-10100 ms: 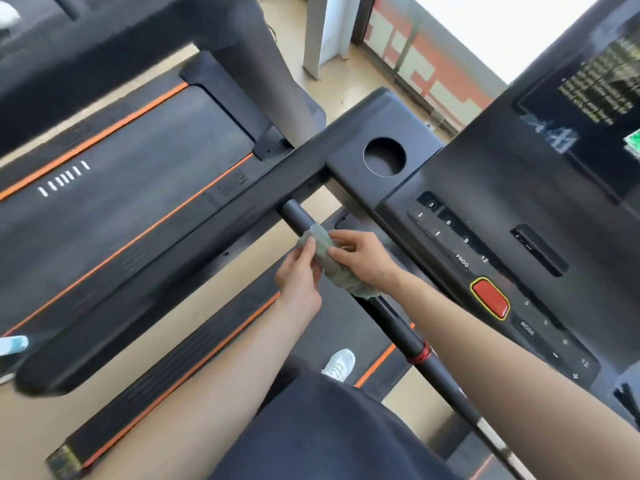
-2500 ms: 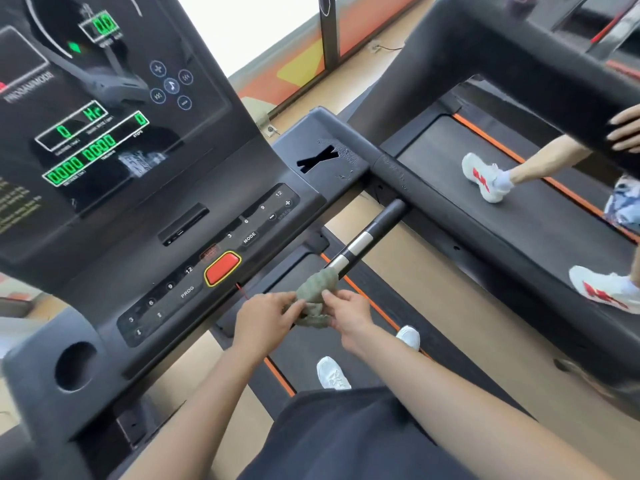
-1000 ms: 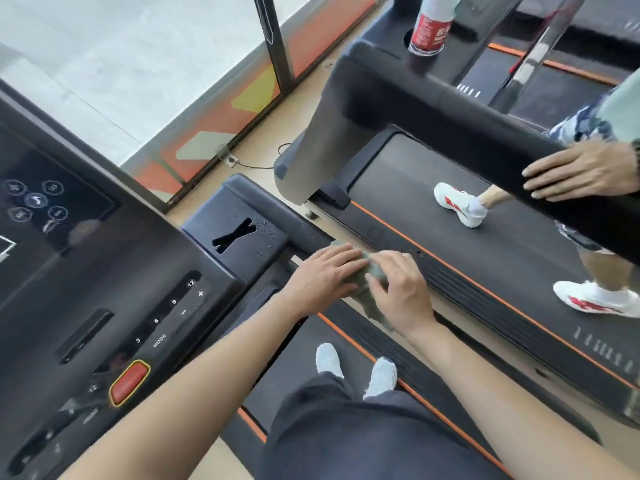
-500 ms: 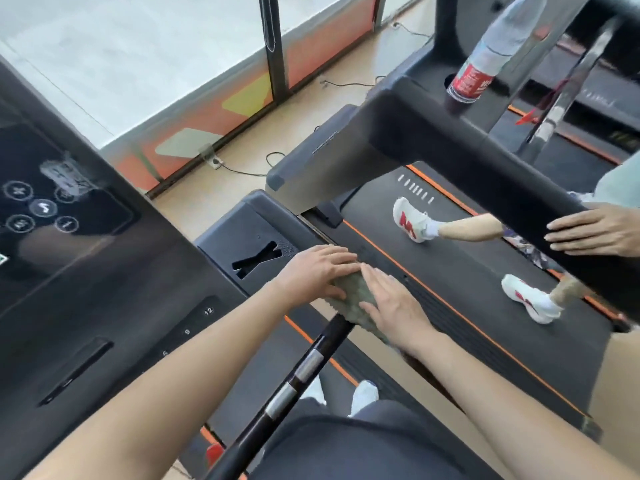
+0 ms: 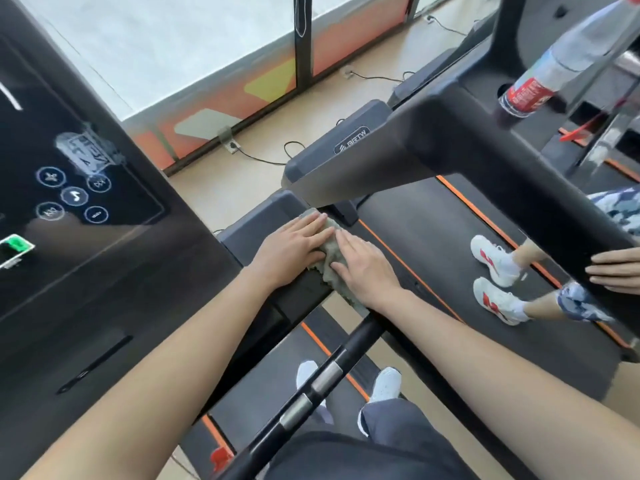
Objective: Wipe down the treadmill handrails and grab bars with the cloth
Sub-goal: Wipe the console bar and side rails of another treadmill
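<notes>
Cloth: The cloth (image 5: pixel 330 252) is a small grey-green rag. It lies on top of the handrail (image 5: pixel 306 291), squashed between the two hands. One bumpy corner hangs off the edge.
How it will handle: It looks soft, light and floppy, so I think it will bunch up and slide easily. It is best to press it down flat, or to wrap it round a bar.
Left hand: The left hand (image 5: pixel 294 247) lies flat with straight fingers. It presses on the left part of the cloth and does not pinch it.
Right hand: The right hand (image 5: pixel 363 268) is flat too and pushes down on the right part.
Handrail: It is black and hard, wide and flat on top, with round edges (it looks like smooth plastic).
Grab bar: The grab bar (image 5: pixel 323 377) is a thin round black tube with two shiny silver bands. It looks hard and maybe slippery.
Nearby: A clear bottle (image 5: pixel 540 81) with a red label stands on the next treadmill.
</notes>
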`<state>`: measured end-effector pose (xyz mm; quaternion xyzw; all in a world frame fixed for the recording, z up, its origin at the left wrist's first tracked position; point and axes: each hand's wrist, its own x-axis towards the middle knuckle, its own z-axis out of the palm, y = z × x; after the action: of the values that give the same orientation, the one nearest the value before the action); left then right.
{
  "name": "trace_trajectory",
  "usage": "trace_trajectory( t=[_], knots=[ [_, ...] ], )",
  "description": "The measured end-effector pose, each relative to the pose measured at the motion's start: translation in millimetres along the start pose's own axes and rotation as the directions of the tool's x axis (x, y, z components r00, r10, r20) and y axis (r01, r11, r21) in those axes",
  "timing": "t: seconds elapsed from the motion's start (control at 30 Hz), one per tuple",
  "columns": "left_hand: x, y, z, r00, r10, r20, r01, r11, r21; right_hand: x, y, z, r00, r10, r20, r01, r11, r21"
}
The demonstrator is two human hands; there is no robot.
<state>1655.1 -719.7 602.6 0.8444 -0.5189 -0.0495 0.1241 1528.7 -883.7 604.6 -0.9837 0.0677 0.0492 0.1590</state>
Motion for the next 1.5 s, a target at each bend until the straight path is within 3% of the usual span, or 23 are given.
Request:
trace_trajectory(
  t=[0.13,0.23,0.37,0.47,0.53,0.6,0.7,0.8,0.87,1.1,1.33,1.5],
  knots=[
    [-3,-14,-15,0.978,-0.188,0.086,0.180,0.979,0.092,29,-9,-8,0.995,-0.096,0.028,0.099,0.984,-0.151],
    [-14,-19,-27,0.926,-0.337,0.173,0.313,0.938,0.151,39,-15,-12,0.958,-0.285,0.022,0.284,0.940,-0.187],
    [-38,-12,-46,0.852,-0.449,0.270,0.384,0.885,0.262,39,-16,-7,0.906,-0.422,0.037,0.419,0.880,-0.225],
    [-49,-1,-56,0.865,-0.450,0.221,0.395,0.883,0.252,31,-13,-5,0.908,-0.413,0.066,0.417,0.887,-0.198],
    [-51,5,-55,0.898,-0.434,0.077,0.421,0.896,0.140,23,-9,-8,0.926,-0.370,0.075,0.377,0.909,-0.179],
    [-46,14,-44,0.909,-0.415,0.031,0.414,0.909,0.047,15,-3,-12,0.946,-0.321,0.047,0.324,0.933,-0.158],
    [-27,29,-16,0.910,-0.395,0.126,0.384,0.918,0.099,6,11,-13,0.965,-0.259,0.037,0.262,0.960,-0.096],
    [-14,26,-1,0.897,-0.413,0.154,0.390,0.906,0.163,7,15,-11,0.966,-0.255,0.036,0.258,0.949,-0.179],
    [-13,15,-2,0.897,-0.405,0.177,0.374,0.909,0.184,16,11,-11,0.959,-0.272,0.073,0.282,0.928,-0.243],
    [-18,-18,-22,0.884,-0.412,0.221,0.362,0.903,0.232,66,-19,-17,0.951,-0.197,0.238,0.230,0.966,-0.121],
    [-46,3,-17,0.834,-0.513,0.200,0.457,0.848,0.267,58,-23,-12,0.930,-0.290,0.225,0.347,0.895,-0.281],
    [-74,39,-9,0.838,-0.498,0.225,0.439,0.859,0.265,5,-15,4,0.926,-0.313,0.212,0.367,0.879,-0.305]
  ],
)
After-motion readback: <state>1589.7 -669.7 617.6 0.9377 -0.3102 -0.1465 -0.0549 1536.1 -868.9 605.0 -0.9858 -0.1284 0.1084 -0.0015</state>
